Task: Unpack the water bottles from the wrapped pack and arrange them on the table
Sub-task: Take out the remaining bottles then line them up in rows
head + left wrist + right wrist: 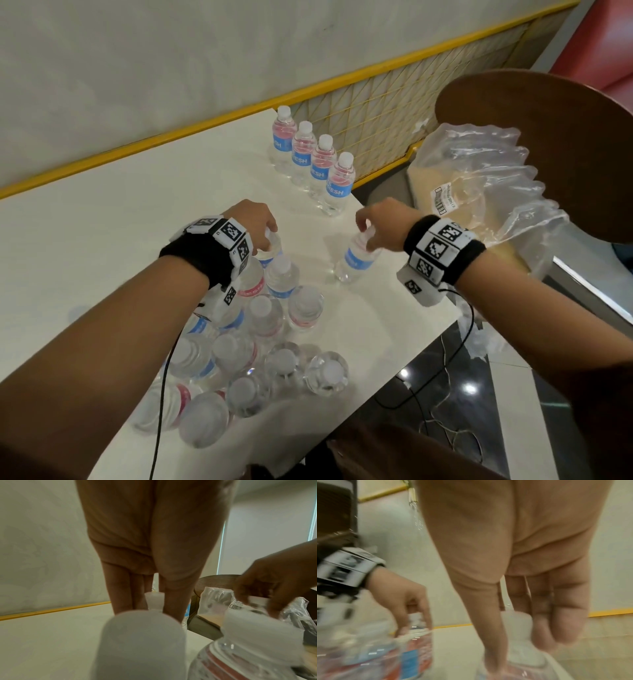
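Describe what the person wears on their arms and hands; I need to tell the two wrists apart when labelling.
Both forearms are bare. Each wrist has a black band carrying white blocks printed with black square code markers: left wrist band, right wrist band. A thin black cable hangs from the left band, another from the right. The left hand and right hand are ungloved.

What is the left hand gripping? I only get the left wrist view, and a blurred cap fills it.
Observer: The left hand grips the far bottle of the loose cluster by its cap, on the table.
Operator: How many are already arranged?
Observer: A row of four bottles stands near the table's far right edge.
Operator: And what the right hand has?
Observer: The right hand pinches the leaning bottle by its cap, apart from the cluster.
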Tool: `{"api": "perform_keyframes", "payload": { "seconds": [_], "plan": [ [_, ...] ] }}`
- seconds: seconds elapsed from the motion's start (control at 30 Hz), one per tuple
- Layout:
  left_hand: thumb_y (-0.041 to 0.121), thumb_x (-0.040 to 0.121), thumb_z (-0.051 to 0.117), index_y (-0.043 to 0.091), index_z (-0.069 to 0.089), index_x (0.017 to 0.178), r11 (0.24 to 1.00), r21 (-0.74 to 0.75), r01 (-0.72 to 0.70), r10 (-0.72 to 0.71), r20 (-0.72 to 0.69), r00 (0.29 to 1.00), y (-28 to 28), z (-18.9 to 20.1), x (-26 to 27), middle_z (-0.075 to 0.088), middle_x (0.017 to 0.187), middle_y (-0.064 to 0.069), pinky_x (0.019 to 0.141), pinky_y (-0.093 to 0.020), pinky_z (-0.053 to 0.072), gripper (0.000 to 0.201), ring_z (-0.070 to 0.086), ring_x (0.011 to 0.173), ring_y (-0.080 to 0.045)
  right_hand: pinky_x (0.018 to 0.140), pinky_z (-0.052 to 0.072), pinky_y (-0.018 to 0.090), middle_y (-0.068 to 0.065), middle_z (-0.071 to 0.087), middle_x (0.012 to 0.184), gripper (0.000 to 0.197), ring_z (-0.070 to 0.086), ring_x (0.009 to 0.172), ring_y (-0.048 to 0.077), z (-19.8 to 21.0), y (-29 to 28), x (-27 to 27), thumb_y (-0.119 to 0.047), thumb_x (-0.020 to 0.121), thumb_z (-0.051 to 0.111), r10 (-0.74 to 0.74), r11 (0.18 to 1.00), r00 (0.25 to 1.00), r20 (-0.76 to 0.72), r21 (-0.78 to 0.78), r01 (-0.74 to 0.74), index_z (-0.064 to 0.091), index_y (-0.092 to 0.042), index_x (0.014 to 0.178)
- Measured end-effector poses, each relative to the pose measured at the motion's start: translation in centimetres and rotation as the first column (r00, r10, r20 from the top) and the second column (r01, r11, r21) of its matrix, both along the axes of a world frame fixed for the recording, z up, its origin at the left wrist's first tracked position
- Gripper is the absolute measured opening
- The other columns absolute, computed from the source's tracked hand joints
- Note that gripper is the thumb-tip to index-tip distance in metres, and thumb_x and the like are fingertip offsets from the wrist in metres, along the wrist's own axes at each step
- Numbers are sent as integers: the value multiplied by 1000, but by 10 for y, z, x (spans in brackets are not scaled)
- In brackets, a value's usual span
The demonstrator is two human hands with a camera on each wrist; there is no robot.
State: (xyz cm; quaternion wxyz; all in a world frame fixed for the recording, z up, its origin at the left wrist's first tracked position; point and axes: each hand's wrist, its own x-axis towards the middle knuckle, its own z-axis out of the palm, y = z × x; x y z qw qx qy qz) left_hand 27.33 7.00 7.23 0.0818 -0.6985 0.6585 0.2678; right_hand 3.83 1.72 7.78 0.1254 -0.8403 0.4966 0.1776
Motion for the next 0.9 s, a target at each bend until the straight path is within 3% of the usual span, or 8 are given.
{"api": "perform_keyframes", "payload": {
  "seconds": [0.27, 0.43, 0.7, 0.9],
  "plan": [
    [13, 83, 67, 15, 61, 126, 1000, -8, 2, -2, 2, 1000, -3, -3, 2, 67, 116, -7, 79, -27, 52, 43, 68, 93, -24, 90, 46, 34, 12, 61, 121, 43, 54, 115, 30, -11, -72, 2, -18, 82, 69, -171, 974, 981, 90, -132, 182, 59, -16, 124],
    [13, 82, 69, 15, 62, 124, 1000, -2, -8, 8, -12, 1000, -5, -7, 5, 67, 116, -8, 78, -29, 56, 43, 67, 77, -23, 86, 47, 34, 15, 63, 117, 39, 56, 111, 32, -12, -86, 4, -11, 85, 62, -162, 974, 982, 97, -147, 175, 59, -15, 124],
    [13, 81, 69, 16, 63, 122, 1000, 9, -17, 18, -31, 999, -7, -8, 6, 68, 112, -7, 73, -27, 55, 41, 72, 80, -23, 90, 47, 36, 13, 63, 118, 38, 56, 112, 31, -10, -91, 8, -9, 87, 60, -135, 976, 986, 99, -157, 150, 59, -14, 124],
    [13, 83, 68, 16, 61, 124, 1000, 9, -21, 21, -35, 999, -6, -4, 5, 69, 112, -7, 80, -27, 54, 42, 71, 90, -22, 90, 46, 34, 13, 61, 123, 39, 54, 115, 30, -10, -93, 14, -10, 89, 58, -125, 977, 990, 67, -166, 134, 57, -13, 128]
  ]
}}
